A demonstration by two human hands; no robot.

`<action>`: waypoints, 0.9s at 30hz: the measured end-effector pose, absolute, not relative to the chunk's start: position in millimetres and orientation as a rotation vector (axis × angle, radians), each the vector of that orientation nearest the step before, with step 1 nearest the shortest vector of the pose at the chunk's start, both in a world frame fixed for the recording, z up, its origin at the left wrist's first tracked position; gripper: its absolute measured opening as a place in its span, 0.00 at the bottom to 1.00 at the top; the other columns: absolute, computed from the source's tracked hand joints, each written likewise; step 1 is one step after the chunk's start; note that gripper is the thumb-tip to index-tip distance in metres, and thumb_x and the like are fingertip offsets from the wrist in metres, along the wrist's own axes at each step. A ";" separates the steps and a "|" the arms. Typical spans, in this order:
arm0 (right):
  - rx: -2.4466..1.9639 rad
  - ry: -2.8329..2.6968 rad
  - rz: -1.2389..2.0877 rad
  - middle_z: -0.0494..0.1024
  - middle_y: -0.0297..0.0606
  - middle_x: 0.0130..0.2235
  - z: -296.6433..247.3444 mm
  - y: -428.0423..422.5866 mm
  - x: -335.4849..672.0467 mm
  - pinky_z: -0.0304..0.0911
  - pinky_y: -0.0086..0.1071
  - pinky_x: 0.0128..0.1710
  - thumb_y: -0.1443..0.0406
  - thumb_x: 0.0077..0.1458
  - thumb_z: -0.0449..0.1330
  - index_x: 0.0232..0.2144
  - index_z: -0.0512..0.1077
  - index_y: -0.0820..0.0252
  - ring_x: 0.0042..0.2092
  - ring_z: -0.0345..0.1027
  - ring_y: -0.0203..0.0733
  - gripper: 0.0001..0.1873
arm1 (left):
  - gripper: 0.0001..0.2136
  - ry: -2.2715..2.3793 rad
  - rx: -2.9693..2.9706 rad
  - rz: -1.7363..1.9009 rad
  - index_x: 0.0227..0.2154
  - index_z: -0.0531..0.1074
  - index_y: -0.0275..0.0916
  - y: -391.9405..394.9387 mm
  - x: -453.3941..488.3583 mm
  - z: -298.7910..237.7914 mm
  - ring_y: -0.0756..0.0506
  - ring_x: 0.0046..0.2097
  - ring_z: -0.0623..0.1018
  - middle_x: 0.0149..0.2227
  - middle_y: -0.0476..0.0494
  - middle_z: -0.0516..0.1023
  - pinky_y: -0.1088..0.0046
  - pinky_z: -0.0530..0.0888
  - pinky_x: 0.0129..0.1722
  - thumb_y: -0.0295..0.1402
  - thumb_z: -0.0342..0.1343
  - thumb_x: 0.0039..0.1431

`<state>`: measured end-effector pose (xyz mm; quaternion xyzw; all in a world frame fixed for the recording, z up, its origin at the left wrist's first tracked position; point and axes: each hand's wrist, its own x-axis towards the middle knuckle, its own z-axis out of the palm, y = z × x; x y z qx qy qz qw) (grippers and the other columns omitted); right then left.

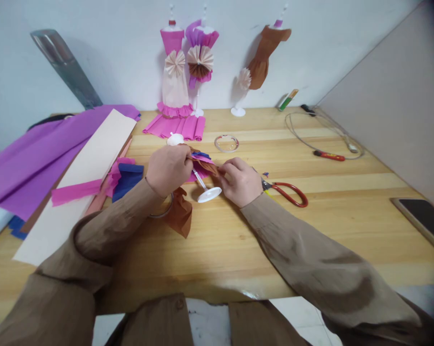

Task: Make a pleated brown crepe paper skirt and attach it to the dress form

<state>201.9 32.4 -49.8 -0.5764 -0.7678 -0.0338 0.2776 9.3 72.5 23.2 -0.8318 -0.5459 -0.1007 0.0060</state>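
My left hand (168,168) is closed around a small white mannequin stand (208,193) lying tilted on the wooden table (238,250), its round base toward me. Pink, blue and brown crepe paper (203,160) is wrapped on the mannequin's body. My right hand (239,181) pinches that paper at its right side, fingers pressed together. A crumpled brown paper piece (180,216) lies under my left wrist, next to a tape roll (162,209) that is partly hidden.
Red-handled scissors (287,192) lie just right of my right hand. Purple (33,158), cream (90,163), pink and blue paper sheets cover the left. Three dressed mannequins (198,62) stand at the back wall. A clear tape roll (226,142), a cable, a red tool (328,155) and a phone (424,218) lie right.
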 end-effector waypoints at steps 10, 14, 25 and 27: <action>-1.149 -2.075 0.781 0.78 0.45 0.49 -8.3 13.7 178.7 0.64 0.44 0.53 0.58 0.61 0.50 0.45 0.75 0.60 0.52 0.70 0.50 0.19 | 0.13 -1.675 -2.614 -0.452 0.33 0.76 0.36 80.1 12.6 22.0 0.42 0.37 0.75 0.34 0.40 0.79 0.67 0.68 0.37 0.31 0.46 0.57; -1.091 -2.171 0.997 0.75 0.44 0.53 -12.4 39.8 171.2 0.60 0.43 0.57 0.58 0.63 0.46 0.47 0.73 0.60 0.57 0.66 0.47 0.21 | 0.13 -1.661 -2.628 -0.428 0.33 0.76 0.36 78.5 14.7 22.7 0.41 0.37 0.75 0.34 0.39 0.78 0.66 0.68 0.37 0.31 0.45 0.58; -1.127 -2.239 0.795 0.60 0.54 0.63 -38.3 46.2 172.2 0.48 0.53 0.63 0.51 0.61 0.48 0.61 0.59 0.67 0.66 0.49 0.55 0.33 | 0.13 -1.643 -2.626 -0.279 0.32 0.76 0.37 71.2 8.5 26.5 0.40 0.35 0.77 0.32 0.40 0.80 0.66 0.67 0.32 0.30 0.46 0.57; -1.087 -2.213 0.844 0.61 0.51 0.63 -39.9 46.4 171.6 0.49 0.51 0.63 0.52 0.61 0.47 0.60 0.59 0.63 0.66 0.50 0.53 0.31 | 0.12 -1.617 -2.649 -0.225 0.31 0.76 0.37 69.8 6.6 29.1 0.40 0.35 0.77 0.32 0.40 0.79 0.66 0.67 0.32 0.30 0.46 0.56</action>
